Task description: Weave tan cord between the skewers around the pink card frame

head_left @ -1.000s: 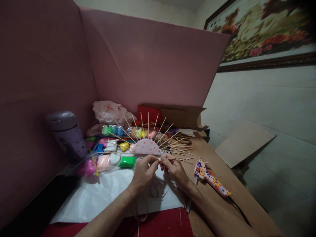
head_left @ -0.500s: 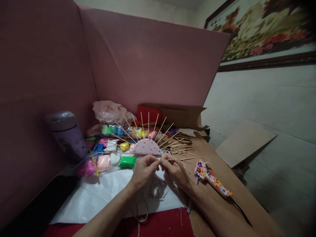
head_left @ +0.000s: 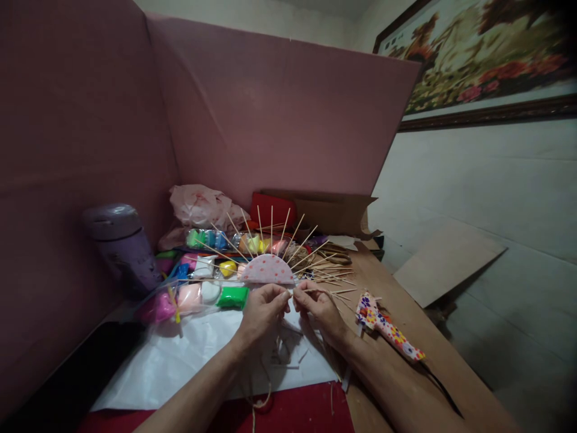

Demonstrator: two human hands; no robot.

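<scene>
Head view: left fingers [head_left: 279,300] and right fingers [head_left: 305,300], closed, pinch twine [head_left: 270,390] — near the flat-edged half-disc [head_left: 267,270].

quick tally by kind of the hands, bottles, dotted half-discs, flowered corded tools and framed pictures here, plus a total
Left hand and right hand: 2
Purple bottle: 1
Dotted half-disc: 1
Flowered corded tool: 1
Framed picture, partly cut off by the picture edge: 1
Total: 6
</scene>
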